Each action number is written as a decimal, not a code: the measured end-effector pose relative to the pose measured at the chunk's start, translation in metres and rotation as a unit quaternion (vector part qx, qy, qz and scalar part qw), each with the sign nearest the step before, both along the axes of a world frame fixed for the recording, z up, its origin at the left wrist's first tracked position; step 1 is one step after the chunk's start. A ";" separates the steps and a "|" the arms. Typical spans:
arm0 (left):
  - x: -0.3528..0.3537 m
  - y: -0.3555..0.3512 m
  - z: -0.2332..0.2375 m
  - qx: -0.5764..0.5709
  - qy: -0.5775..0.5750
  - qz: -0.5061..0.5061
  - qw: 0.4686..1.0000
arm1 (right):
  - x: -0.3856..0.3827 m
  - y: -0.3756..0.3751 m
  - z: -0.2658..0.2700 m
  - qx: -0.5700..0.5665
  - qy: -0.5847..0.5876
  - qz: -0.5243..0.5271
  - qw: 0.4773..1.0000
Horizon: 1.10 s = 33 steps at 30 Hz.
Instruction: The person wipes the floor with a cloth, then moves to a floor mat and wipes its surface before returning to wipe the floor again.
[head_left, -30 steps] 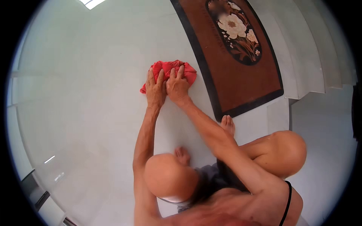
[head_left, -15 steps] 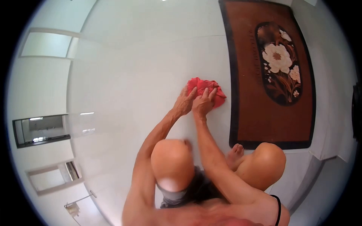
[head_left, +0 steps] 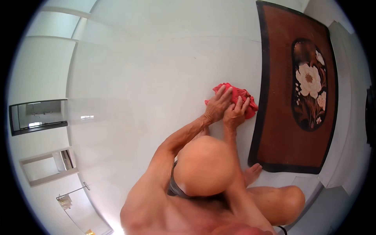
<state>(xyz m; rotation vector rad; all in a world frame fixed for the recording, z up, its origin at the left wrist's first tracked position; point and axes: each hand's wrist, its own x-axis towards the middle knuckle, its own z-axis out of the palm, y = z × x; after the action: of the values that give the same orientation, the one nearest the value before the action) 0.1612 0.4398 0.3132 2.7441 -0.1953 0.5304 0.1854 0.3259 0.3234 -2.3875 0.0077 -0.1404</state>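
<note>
Inscriptions and markings: 0 legible.
Floor mat point(head_left: 280, 102), brown, dark-bordered: 1 faint line of lettering point(head_left: 289, 72) beside the oval floral panel point(head_left: 310, 84), too dim and small to be read.

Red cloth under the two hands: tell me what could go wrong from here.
The red cloth lies close to the brown mat's dark border, so a push to the right might catch or ruck up that edge. The floor looks glossy and may be slippery; with the left hand and right hand on the bunched cloth, it could slide away and upset the person's balance.
</note>
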 end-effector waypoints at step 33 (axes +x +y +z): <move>-0.123 0.231 -0.017 0.037 -0.054 0.438 0.897 | -0.024 0.284 0.010 -0.160 -0.032 0.539 0.826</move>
<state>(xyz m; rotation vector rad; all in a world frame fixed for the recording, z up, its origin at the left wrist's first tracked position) 0.0382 0.6706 0.2962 2.7491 1.0640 0.8971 0.1609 0.6101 0.3334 -2.3301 -1.4630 0.3454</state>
